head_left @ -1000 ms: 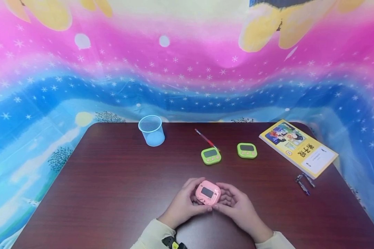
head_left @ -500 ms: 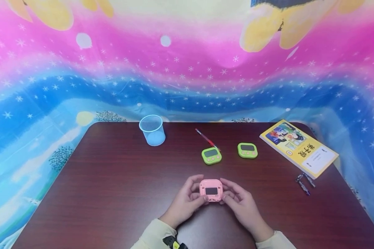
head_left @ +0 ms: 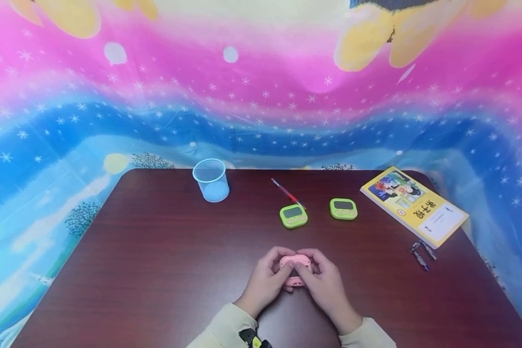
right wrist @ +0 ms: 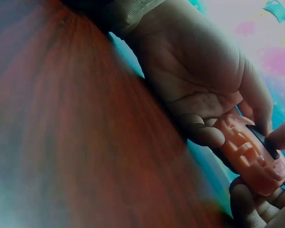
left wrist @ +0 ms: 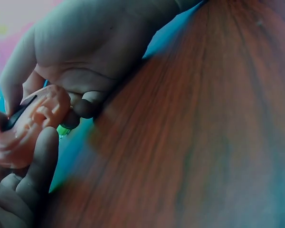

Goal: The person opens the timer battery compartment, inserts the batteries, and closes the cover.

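Note:
Both hands hold a small pink digital timer (head_left: 295,282) low over the front middle of the table. Its dark screen faces up, partly covered by the two thumbs. My left hand (head_left: 265,278) grips its left side with curled fingers, the thumb on the face. The right hand (head_left: 328,285) mirrors this on the other side, its thumb pressed at the screen too. Seen edge-on in the left wrist view, the pink timer (left wrist: 40,116) shows moulded recesses along its near edge. In the right wrist view, fingertips support the pink timer (right wrist: 249,152) from beneath.
Two green timers (head_left: 293,216) (head_left: 343,209) lie beyond the hands, with a red pen (head_left: 287,192) behind the left one. A blue mesh pen cup (head_left: 212,181) stands at the back left. Towards the right are a yellow book (head_left: 413,205) and small dark pen-like pieces (head_left: 419,256).
The pink timer went from tilted to facing squarely up. Both thumbs moved from its lower edge onto the screen, and the hands drew closer together.

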Tool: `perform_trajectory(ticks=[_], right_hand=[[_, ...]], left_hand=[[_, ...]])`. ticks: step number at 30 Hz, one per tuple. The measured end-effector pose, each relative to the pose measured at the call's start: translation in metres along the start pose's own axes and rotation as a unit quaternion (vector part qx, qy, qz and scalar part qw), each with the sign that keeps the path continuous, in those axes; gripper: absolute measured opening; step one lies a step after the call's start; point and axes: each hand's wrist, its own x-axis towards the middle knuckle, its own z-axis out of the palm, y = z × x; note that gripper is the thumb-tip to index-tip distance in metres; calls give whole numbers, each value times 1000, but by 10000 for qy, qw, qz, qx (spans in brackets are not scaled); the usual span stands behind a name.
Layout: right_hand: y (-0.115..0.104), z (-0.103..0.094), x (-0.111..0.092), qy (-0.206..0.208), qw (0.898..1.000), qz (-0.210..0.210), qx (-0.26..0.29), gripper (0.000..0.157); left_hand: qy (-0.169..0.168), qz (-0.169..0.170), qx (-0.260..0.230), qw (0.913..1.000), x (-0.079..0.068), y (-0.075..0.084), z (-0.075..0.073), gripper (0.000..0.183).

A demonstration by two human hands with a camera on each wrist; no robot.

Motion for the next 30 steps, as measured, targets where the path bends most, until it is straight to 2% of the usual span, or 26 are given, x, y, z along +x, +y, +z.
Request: perform_trajectory(ticks=[6,11,17,21,24,27,30], right_hand=[[-1,1,4,30,9992,185,-365,17],[-2,0,3,29,9985,368,-403,16],[-3,-1,4,37,9981,334,-517,14],[-3,0,4,108,9972,284,-682,6],[-2,2,4,182,9965,201,-796,10],[0,3,4,224,9973,168,-676,12],[3,2,3,256,9991,123,-320,6]], left_hand=[[246,-160,95,9995,0,1,1,16],[257,-278,67,9993,1,2,1,16],[277,-300,114,9991,1,2,1,15],[381,-285,387,9981,1,2,0,14],[519,-275,647,9962,0,2,1,14],[587,-260,752,9951,0,2,1,14],[458,-178,658,9966,0,1,0,16]])
